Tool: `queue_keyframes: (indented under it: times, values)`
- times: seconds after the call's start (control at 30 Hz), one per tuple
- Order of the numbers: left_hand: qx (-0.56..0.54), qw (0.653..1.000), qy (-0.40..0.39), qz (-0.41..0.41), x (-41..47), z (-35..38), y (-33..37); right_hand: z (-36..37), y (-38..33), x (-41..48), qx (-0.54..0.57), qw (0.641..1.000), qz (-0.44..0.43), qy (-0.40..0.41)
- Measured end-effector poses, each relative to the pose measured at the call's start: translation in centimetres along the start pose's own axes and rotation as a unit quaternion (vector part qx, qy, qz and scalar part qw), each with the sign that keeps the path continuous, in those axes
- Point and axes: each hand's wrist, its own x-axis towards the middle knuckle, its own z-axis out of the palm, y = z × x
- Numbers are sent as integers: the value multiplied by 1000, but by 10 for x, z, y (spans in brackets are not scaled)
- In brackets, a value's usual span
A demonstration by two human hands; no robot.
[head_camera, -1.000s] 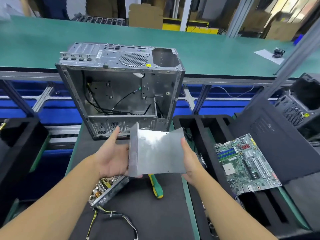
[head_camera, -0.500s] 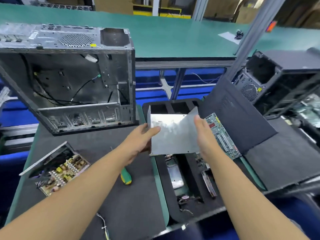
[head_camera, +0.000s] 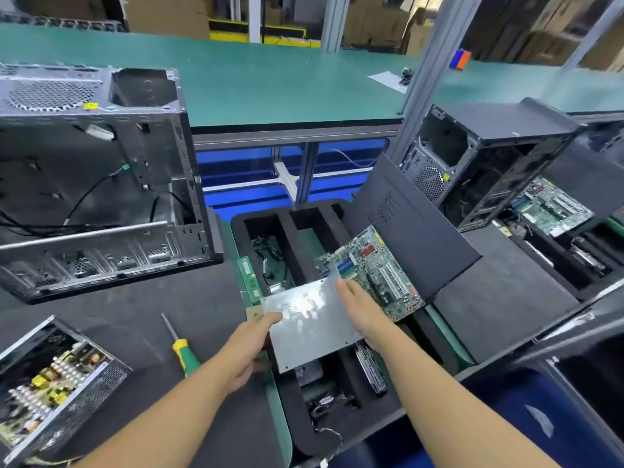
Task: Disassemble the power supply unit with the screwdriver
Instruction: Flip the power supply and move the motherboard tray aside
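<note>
A bare metal cover plate [head_camera: 309, 324] of the power supply hangs low over the black foam tray [head_camera: 351, 430], tilted. My left hand [head_camera: 250, 349] grips its near left edge, thumb on top. My right hand [head_camera: 363, 309] holds the right edge with fingers along it. The opened power supply [head_camera: 50, 386], its circuit board and yellow parts exposed, lies on the black mat at the lower left. The green and yellow screwdriver [head_camera: 180, 347] lies on the mat between the supply and my left arm.
An empty silver computer case [head_camera: 101, 184] stands at the left. A motherboard [head_camera: 374, 268] leans in the tray against a black side panel [head_camera: 415, 231]. A RAM stick [head_camera: 250, 280] lies at the tray's left edge. A second case [head_camera: 483, 157] stands at the right.
Both hands carried the cover plate right and down, from above the mat to low over the foam tray. My view swung right, so the supply and case now sit at the left.
</note>
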Motion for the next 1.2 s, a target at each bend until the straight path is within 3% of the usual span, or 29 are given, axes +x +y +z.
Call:
queue_keyframes:
  times: [0.17, 0.57, 1.0, 1.03, 1.1, 1.17, 1.2]
  values:
    - [-47, 996, 10, -79, 3, -1, -37, 23, 17, 20, -58, 997, 0, -52]
    - [140, 989, 37, -38, 21, 22, -31, 24, 44, 50, -77, 995, 44, -37]
    - [178, 983, 11, -31, 18, 4, -23, 30, 51, 58, -83, 993, 83, 0]
    - [196, 980, 33, -7, 14, 1, -20, 31, 49, 57, -156, 984, 78, 42]
    - [207, 972, 108, 41, 10, -10, -16, 35, 42, 51, -332, 932, 10, 145]
    - [165, 972, 156, 67, 4, -22, -10, 45, 31, 47, -393, 894, -117, 183]
    - [167, 969, 168, 75, -1, -28, -7, 52, 23, 46, -383, 895, -163, 163]
